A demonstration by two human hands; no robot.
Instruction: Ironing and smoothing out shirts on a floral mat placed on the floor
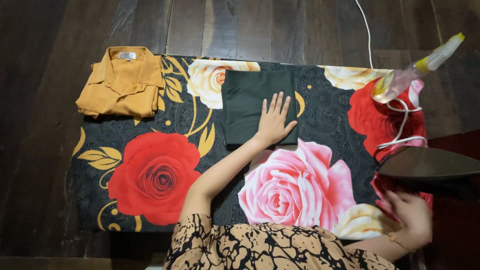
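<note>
Left hand [274, 121] lay flat, fingers spread, on a folded dark green cloth [248, 106] at the top-centre of a black rose-print floor mat [150, 170]. Right hand [411, 212], blurred at the mat's lower-right corner, gripped a dark iron [427, 164]; grip unclear. Folded mustard shirt [122, 82] sat on the mat's top-left corner, clear spray bottle [415, 70] w/ white cord top-right.

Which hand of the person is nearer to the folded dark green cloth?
The left hand: it lies flat on the folded dark green cloth. The right hand is far off at the lower right, below the iron.
</note>
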